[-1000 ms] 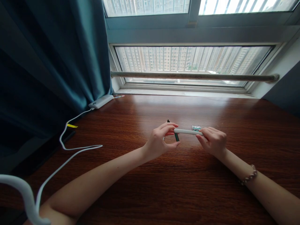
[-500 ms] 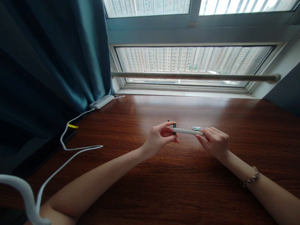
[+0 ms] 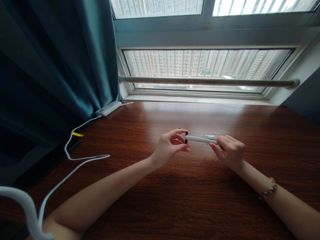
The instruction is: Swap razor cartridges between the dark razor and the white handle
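Observation:
My left hand [image 3: 168, 145] pinches a small, thin black-edged piece [image 3: 186, 137] upright between thumb and index finger. Its other fingers curl behind, and what the piece is I cannot make out. A slim white stick [image 3: 198, 138], like a pen or stylus, runs from this piece to my right hand [image 3: 229, 150]. Thumb and fingers of the right hand close on the stick's right end. The stick's left tip meets the black-edged piece; whether it is fixed to it I cannot tell. Just behind the stick lies a small clear-and-green item [image 3: 209, 136] on the brown wooden table [image 3: 180, 196].
A white device [image 3: 109, 108], like a power bank, rests at the table's back left with a white cable [image 3: 86, 161] looping toward me. A yellow strip [image 3: 78, 134] hangs at the left edge. Blue curtain [image 3: 97, 60] and a window with a rail [image 3: 200, 81] bound the far side.
The small piece in my left hand has turned slightly: its face showed green before and now looks black. Both hands stay almost in place, still holding the same things.

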Motion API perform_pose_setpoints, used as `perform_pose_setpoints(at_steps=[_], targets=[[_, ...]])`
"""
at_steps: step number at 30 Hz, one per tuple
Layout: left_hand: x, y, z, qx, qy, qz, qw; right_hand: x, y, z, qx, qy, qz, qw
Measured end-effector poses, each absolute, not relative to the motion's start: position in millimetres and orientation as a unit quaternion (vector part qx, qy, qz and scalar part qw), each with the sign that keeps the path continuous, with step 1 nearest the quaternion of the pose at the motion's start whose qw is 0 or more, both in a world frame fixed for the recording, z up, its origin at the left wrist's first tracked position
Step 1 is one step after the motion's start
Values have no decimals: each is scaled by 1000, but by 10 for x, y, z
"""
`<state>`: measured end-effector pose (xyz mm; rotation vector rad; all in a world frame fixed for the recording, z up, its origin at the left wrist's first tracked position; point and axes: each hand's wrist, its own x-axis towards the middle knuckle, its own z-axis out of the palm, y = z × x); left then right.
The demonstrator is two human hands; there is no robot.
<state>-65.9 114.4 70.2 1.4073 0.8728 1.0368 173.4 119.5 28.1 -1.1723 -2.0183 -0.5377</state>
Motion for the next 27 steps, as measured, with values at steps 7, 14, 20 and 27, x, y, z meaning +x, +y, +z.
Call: perform_pose_setpoints(at_steps=[7, 14, 20, 27], targets=[[-662, 1136, 691, 602, 353, 437, 568, 1726, 1199, 287, -431, -805, -170, 370], [-664, 1152, 697, 630, 386, 428, 521, 1737, 1218, 281, -478, -768, -169, 392], [-662, 1163, 705, 629, 418, 433, 492, 1735, 1202, 291, -457, -792, -169, 368], [-675, 1161, 701, 646, 389, 455, 473, 1729, 1192, 309, -472, -788, -163, 359]])
